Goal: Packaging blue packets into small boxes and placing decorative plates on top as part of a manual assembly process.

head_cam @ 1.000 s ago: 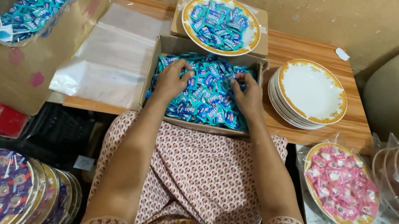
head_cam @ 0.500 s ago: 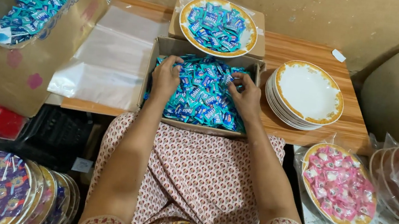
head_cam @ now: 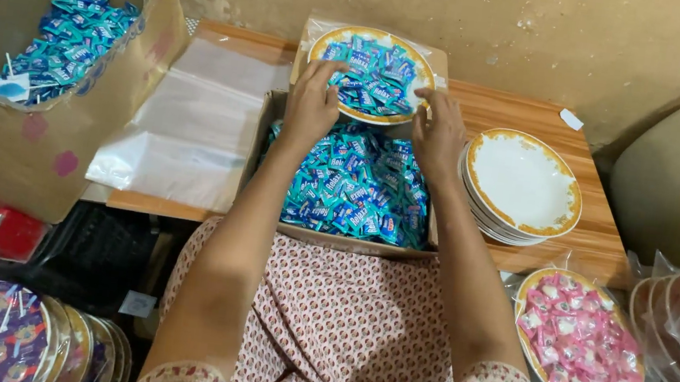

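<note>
Right now my left hand (head_cam: 312, 104) curls round the left rim of the round yellow-edged plate heaped with blue-wrapped sweets (head_cam: 370, 72), and my right hand (head_cam: 440, 130) meets its right rim, so both grips are closed on that plate. It sits at the far edge of the wooden tabletop (head_cam: 515, 254), just behind the open cardboard box of loose blue-wrapped sweets (head_cam: 358, 189) that lies under my forearms. Beside my right hand stands a stack of empty white plates with yellow borders (head_cam: 523, 184). Flat clear plastic bags (head_cam: 196, 124) lie to the left of the box. Further left, a big cardboard carton lined with plastic (head_cam: 31, 142) holds more blue sweets. Lower right, a plate of pink-wrapped sweets (head_cam: 581, 341) rests off the tabletop, near several wrapped plates leaning together.
</note>
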